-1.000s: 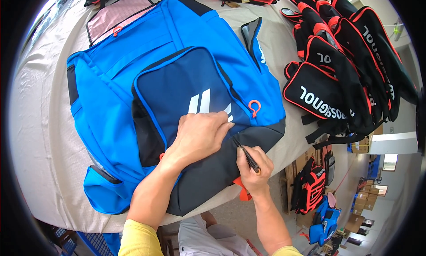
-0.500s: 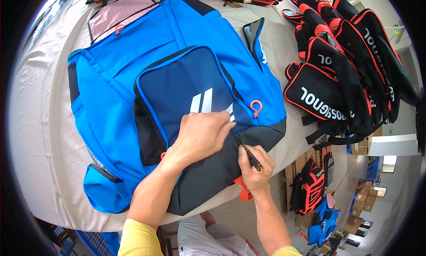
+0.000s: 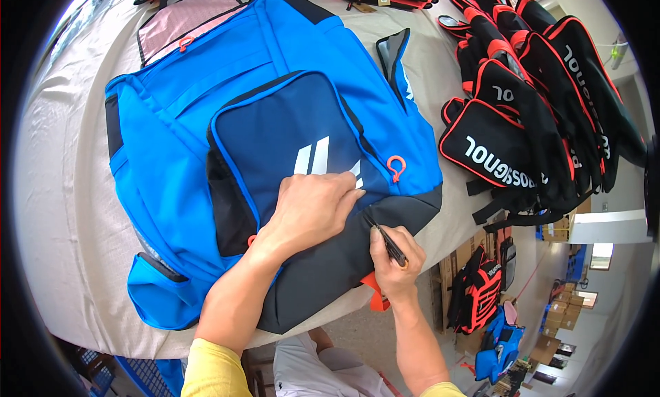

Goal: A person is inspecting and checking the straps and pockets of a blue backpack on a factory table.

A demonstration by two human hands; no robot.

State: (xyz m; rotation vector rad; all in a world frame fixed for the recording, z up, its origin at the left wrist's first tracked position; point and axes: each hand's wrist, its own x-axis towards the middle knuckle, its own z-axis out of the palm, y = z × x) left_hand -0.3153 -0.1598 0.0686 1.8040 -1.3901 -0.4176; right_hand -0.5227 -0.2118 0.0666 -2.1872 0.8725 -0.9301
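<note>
A large blue backpack [image 3: 165, 211] with a dark blue front pocket [image 3: 275, 125] and a dark grey base panel [image 3: 323, 280] lies on the cloth-covered table. My left hand [image 3: 313, 204] is closed, its bent fingers and thumb pinching the fabric at the pocket's lower edge, beside the white stripes. Just right of it, my right hand [image 3: 399, 259] grips slim black thread snips [image 3: 390, 244]. Their pointed tip touches or nearly touches the seam above the grey panel. Whether the blades hold a thread is too small to tell. An orange zipper pull [image 3: 396, 168] lies nearby on the pocket's right.
Black bags with red trim [image 3: 515, 136] are piled on the table's right side, with more along the far edge. A pale cloth [image 3: 75, 211] covers the table. Beyond its right edge, a red-and-black bag [image 3: 478, 294] and a blue bag [image 3: 500, 342] rest lower down.
Almost nothing differs. Both hands stay in place at the seam, and the snips keep the same position; the bag's lower edge looks very slightly shifted.
</note>
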